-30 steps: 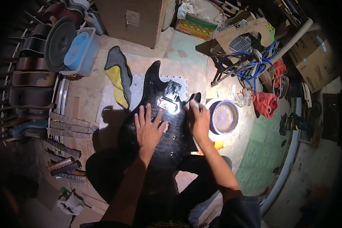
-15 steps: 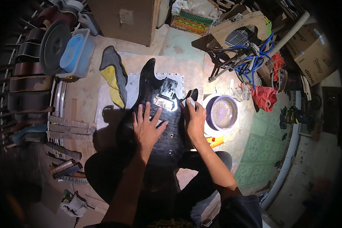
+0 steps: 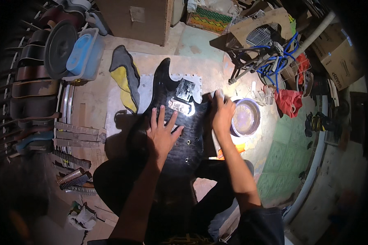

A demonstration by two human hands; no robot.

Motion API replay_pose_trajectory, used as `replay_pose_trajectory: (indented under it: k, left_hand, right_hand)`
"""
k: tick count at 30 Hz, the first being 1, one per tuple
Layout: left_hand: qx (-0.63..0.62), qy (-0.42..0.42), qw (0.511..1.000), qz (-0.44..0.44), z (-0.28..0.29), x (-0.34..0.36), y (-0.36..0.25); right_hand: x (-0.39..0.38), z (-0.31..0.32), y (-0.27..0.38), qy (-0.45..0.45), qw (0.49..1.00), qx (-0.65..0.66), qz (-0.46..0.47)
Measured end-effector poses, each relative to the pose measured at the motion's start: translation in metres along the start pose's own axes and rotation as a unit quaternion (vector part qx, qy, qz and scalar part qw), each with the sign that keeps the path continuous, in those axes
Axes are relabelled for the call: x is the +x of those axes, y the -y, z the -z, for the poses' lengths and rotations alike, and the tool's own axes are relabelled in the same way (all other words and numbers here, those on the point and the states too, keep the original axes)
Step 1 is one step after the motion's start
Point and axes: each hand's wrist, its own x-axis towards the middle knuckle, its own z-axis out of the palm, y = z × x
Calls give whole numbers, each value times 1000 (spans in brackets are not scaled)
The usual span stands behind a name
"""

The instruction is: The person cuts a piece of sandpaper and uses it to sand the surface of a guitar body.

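Note:
A black electric guitar body (image 3: 173, 134) lies across my lap, its horns pointing away from me. Bare cavities and several small holes show in its top. My left hand (image 3: 161, 132) is spread flat on the middle of the body, fingers apart. At the body's right edge, close to the right horn, my right hand (image 3: 223, 116) is closed. A small pale piece (image 3: 212, 95), perhaps folded sandpaper, shows at its fingertips; its kind is hard to make out. Just beyond that hand stands a purple-rimmed round tub (image 3: 257, 117) with cloudy liquid in it.
A grey and yellow cloth (image 3: 129, 87) lies on the floor at the far left. Guitar bodies (image 3: 32, 90) line the left side, by a clear bin (image 3: 93, 57). An orange item (image 3: 235, 150) is near my right forearm. Blue hose (image 3: 276, 61) and cardboard boxes (image 3: 335, 61) are far right.
My right hand has moved right and slightly away from me, from the inner side of the right horn to its outer edge. My left hand stays flat on the guitar body.

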Motion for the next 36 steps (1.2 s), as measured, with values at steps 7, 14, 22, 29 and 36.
replay_pose_trajectory:
  k: [7, 14, 22, 29, 36]
  left_hand:
    - [-11, 5, 1000, -27, 2, 7, 4]
    - [4, 13, 1000, -19, 3, 6, 5]
    - [-12, 13, 1000, -13, 2, 6, 6]
    - [-20, -12, 1000, -20, -1, 6, 7]
    - [-36, -11, 999, -15, 3, 8, 4]
  right_hand:
    - [-23, -1, 35, 26, 992, 114, 47]
    - [-34, -2, 30, 18, 991, 110, 73]
    - [-52, -8, 21, 26, 986, 123, 107]
    - [-34, -7, 44, 26, 988, 103, 116]
    - [-22, -5, 38, 28, 991, 94, 87]
